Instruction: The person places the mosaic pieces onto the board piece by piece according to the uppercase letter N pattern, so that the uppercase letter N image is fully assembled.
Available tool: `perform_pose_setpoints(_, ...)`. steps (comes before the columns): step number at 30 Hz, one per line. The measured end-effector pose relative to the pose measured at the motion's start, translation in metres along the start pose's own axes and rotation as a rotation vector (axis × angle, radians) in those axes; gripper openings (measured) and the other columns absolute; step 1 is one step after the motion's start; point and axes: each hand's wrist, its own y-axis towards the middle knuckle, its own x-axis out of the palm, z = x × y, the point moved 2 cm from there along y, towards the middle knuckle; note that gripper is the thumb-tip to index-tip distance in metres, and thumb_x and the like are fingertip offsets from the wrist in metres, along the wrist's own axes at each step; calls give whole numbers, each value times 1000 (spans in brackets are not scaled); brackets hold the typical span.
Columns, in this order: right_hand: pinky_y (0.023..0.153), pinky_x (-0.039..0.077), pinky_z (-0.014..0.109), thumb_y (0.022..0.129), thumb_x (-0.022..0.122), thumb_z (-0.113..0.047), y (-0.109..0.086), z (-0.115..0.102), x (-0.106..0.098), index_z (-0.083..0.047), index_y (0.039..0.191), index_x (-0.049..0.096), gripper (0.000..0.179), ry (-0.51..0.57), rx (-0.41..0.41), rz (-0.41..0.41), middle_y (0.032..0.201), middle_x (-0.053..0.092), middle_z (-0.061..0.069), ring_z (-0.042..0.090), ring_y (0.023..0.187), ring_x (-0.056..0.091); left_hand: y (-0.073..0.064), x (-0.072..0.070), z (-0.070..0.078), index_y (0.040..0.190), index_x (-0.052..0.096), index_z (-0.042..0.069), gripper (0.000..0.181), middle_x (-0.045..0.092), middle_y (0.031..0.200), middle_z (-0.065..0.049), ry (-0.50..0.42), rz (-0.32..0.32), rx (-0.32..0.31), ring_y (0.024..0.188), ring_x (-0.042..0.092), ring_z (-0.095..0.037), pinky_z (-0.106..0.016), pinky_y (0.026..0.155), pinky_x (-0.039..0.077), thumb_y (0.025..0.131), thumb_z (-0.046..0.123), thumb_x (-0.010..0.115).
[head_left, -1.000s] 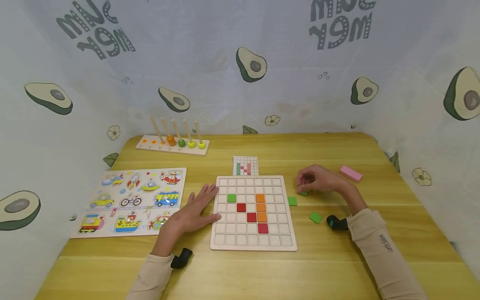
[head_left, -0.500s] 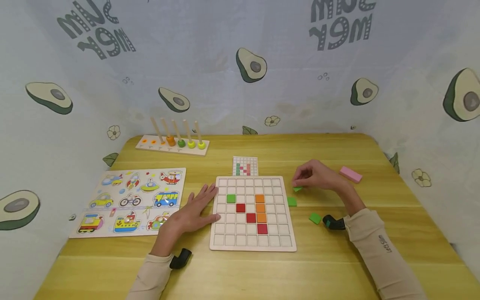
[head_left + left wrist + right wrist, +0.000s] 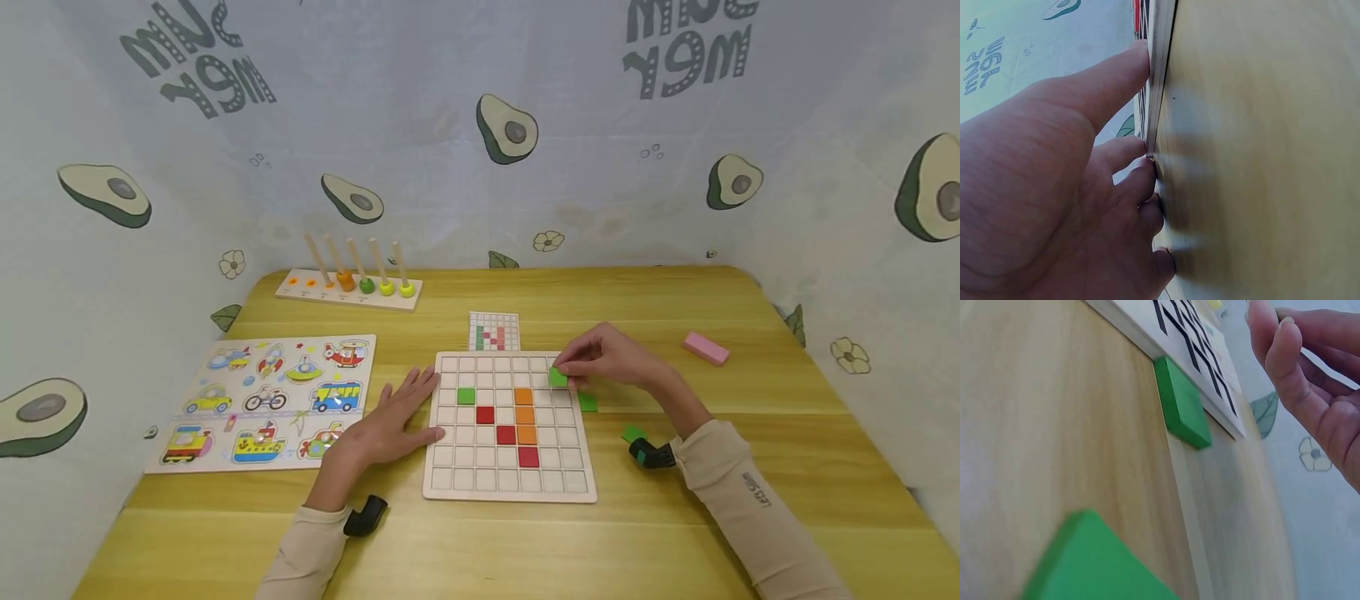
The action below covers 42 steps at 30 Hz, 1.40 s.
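Note:
A pale grid board point(image 3: 465, 479) lies mid-table, bearing one green tile point(image 3: 466, 396), several red tiles point(image 3: 506, 435) and several orange tiles point(image 3: 525, 415). My left hand point(image 3: 386, 425) rests at the board's left edge, fingers spread, thumb and fingertips touching its rim; the left wrist view shows this contact. Over the board's upper right corner, my right hand point(image 3: 611, 358) pinches a green square tile point(image 3: 558, 377) between thumb and fingers. In the right wrist view the pinched tile is mostly hidden behind the fingertips. Another green tile point(image 3: 1183, 403) lies against the board's right side.
A further green tile point(image 3: 633, 433) lies near the right wrist camera. Behind the board is a small pattern card point(image 3: 493, 331). A pink block point(image 3: 705, 348) lies at right. To the left are a vehicle puzzle board point(image 3: 258, 400) and a peg stand with beads point(image 3: 348, 292).
My right hand has lifted a green tile off the table and carried it left, over the board's upper right corner. The left hand stays at the board's edge.

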Motion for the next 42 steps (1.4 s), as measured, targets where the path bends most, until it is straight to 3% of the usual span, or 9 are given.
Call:
perform_pose_setpoints(10,74,66,33,102,69,5,14,-12,21,14,112,77,16,35,-29,-43,91,77,27,26,73,74,-1,-1,0,172,21,5,84,12,181,-12,-9,7,-5,168,1,-35,-62,133,-5,107,30,68)
perform_pose_setpoints(17,72,65,34,102,71,3,20,-21,29,11,109,78,13,30,13,-10,89,76,23,23,72,72,2,-1,1,172,22,4,84,13,181,-13,3,-1,-2,168,1,-35,-62,133,-5,107,30,68)
perform_pose_setpoints(37,76,67,33,99,75,1,59,-40,69,5,103,78,7,29,26,30,87,77,14,27,72,74,1,-2,3,172,22,6,85,13,181,-11,2,-2,-27,168,0,-33,-62,133,-5,106,31,70)
perform_pose_setpoints(42,73,67,34,97,76,4,65,-42,80,8,104,78,7,46,4,32,91,77,17,28,72,76,1,-2,2,173,22,7,85,12,181,-10,4,-6,-33,168,0,-32,-62,133,-5,107,32,69)
